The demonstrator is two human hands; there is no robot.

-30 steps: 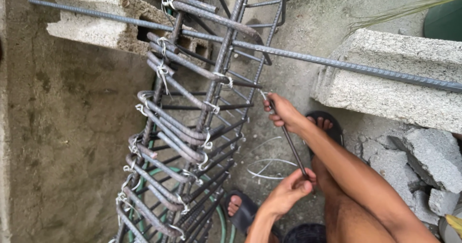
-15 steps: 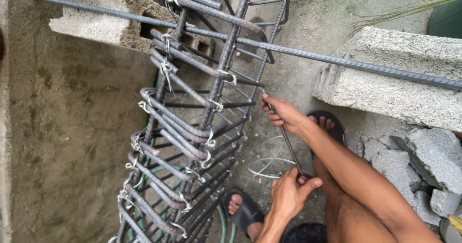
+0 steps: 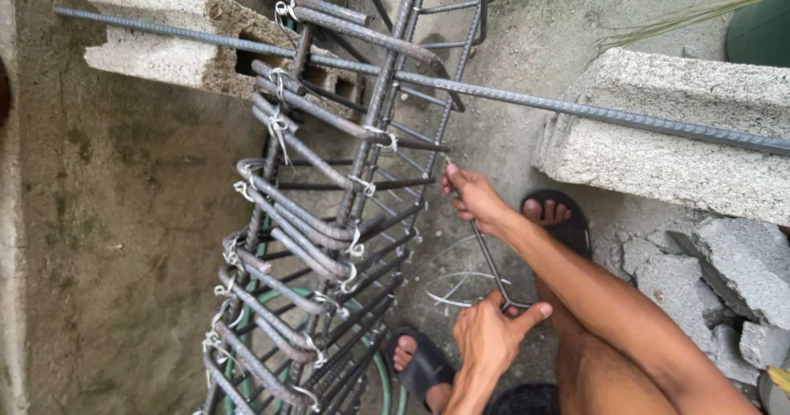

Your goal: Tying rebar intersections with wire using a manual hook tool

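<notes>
Gripping one thin metal rod [image 3: 491, 263], both hands: left hand [image 3: 487, 338], right hand [image 3: 472, 199].

Arms: bare to the edge of the view, no sleeves, watch or gloves.
Left hand [image 3: 487, 341]: bare, no ring visible.
Right hand [image 3: 476, 201]: bare.
Legs: bare at the thigh.
Feet: dark open-toed slide sandals [image 3: 568, 224], toes showing.

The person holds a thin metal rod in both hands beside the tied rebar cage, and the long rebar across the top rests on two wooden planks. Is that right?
Not quite. The head view shows the long rebar resting on two concrete blocks, not wooden planks. The rest holds: the left hand and right hand hold the thin metal rod beside the rebar cage.
</notes>
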